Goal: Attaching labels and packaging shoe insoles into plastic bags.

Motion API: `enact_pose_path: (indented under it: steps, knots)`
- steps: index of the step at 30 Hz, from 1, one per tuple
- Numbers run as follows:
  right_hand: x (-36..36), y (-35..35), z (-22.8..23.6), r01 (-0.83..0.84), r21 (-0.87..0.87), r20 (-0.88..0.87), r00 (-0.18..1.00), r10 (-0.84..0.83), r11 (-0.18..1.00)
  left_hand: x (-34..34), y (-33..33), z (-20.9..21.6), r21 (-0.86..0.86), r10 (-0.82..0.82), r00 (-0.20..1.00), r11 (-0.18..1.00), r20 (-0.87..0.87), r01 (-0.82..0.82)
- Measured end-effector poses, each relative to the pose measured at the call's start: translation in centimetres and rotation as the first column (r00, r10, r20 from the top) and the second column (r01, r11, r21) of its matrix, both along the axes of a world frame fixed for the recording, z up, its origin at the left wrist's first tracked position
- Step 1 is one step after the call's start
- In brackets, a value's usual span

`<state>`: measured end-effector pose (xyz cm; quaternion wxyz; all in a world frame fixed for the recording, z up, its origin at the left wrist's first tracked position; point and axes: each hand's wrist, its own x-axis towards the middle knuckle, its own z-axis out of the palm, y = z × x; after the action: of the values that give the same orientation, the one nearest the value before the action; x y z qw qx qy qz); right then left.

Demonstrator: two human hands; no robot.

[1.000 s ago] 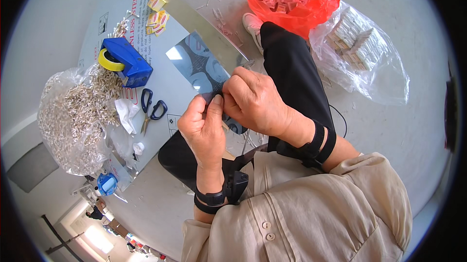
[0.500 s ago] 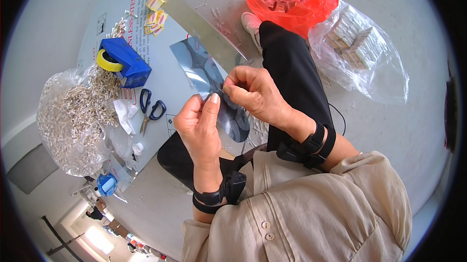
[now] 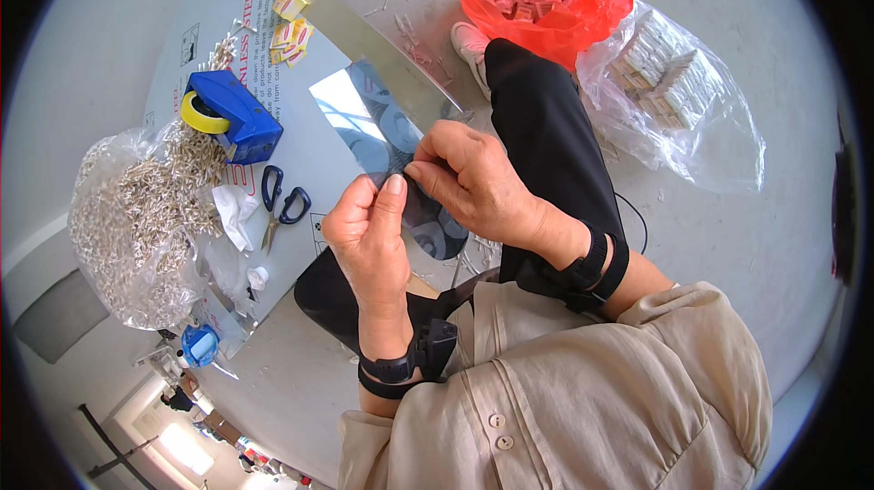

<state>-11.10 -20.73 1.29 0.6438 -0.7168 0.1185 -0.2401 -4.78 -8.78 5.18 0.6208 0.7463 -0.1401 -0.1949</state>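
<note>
Bright light (image 3: 185, 447) glares beyond the grey floor (image 3: 728, 262).

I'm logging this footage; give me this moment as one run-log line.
left hand: pinching patterned sheet; right hand: pinching same sheet; left of hands: tape dispenser, scissors; ahead: red bag

you sit in what looks like a small packing workshop. at ten o'clock, a film-covered worktop (image 3: 300, 146) carries a blue tape dispenser (image 3: 248, 124); scissors (image 3: 275, 215) lie at nine, beside a bulging bag (image 3: 150, 235) of loose pale sticks. bulk packs fill a red bag (image 3: 583, 40) at one and a clear bag (image 3: 728, 155) at two, while scraps (image 3: 407, 28) litter the grey floor (image 3: 728, 244) toward twelve.
</note>
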Motion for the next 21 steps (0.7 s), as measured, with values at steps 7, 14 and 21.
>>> enact_pose_path:
  steps: [7, 14, 21]
  knots:
    - [0.2, 0.4, -0.3, 0.138, -0.039, -0.028, 0.990, -0.140, 0.990, -0.2, 0.1, 0.0, 0.103, 0.018, 0.995, 0.994, 0.103, -0.029]
    - [0.2, 0.5, 0.1, 0.198, 0.178, -0.134, 0.975, -0.176, 0.964, -0.3, 0.2, -0.1, 0.002, 0.092, 0.996, 0.996, 0.011, -0.092]
    - [-0.1, 0.5, -1.0, 0.211, 0.265, -0.156, 0.972, -0.174, 0.941, -0.6, -0.3, -0.1, -0.044, 0.173, 0.985, 0.984, -0.027, -0.174]
